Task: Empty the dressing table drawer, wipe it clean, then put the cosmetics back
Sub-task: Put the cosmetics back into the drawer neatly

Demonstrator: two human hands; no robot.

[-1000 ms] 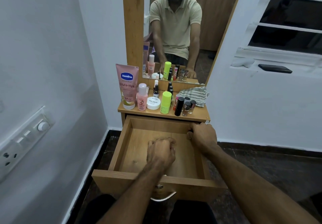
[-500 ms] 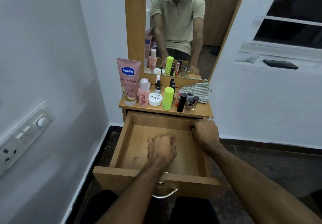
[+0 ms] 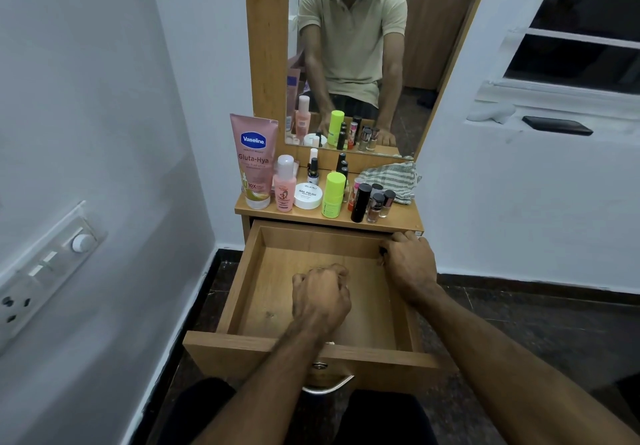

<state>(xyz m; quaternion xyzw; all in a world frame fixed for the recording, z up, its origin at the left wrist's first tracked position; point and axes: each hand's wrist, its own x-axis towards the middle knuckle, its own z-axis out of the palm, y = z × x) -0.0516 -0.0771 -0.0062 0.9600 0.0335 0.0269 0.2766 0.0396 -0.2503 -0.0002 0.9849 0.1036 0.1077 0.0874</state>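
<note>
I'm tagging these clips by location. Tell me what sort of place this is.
Probably a bedroom or dressing corner in a home. A small wooden dressing table with a tall mirror holds cosmetics, such as a Vaseline lotion tube, above an open drawer.
</note>
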